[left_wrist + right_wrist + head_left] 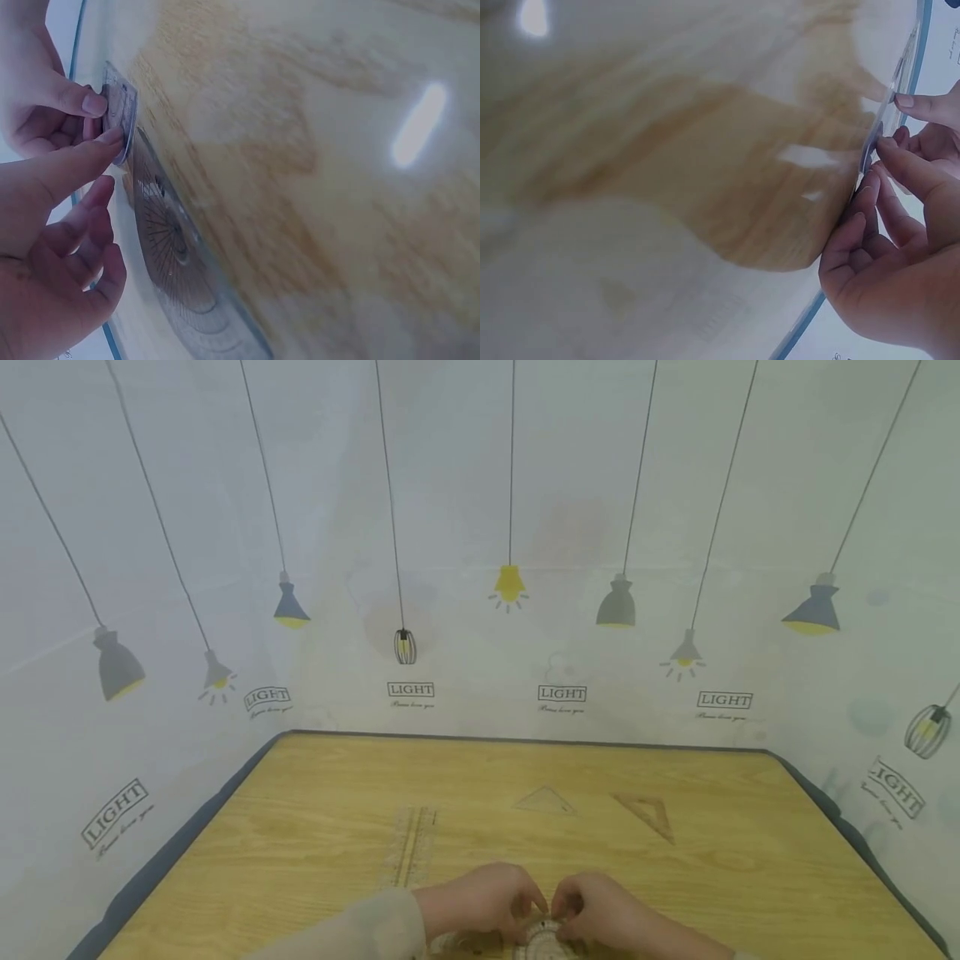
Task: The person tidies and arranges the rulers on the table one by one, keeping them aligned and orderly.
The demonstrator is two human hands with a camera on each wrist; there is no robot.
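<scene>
Low in the head view, my left hand [486, 902] and right hand [603, 910] meet over a small clear plastic protractor [542, 945] with printed markings. Each hand pinches one side of it between thumb and fingers. The left wrist view shows the held protractor [120, 112] tilted up, its lower part partly behind the left fingers. Just by the left hand, a second clear protractor [176, 247] with fanned lines lies on the table. From the right wrist, the held piece [871, 142] appears nearly edge-on between both hands.
A clear ruler [411, 843] lies on the wood-grain table [300, 827] beyond the left wrist. Two clear set squares, one pale [545, 800] and one more orange [660, 812], lie farther back. A white curtain [465, 510] printed with lamps surrounds the table.
</scene>
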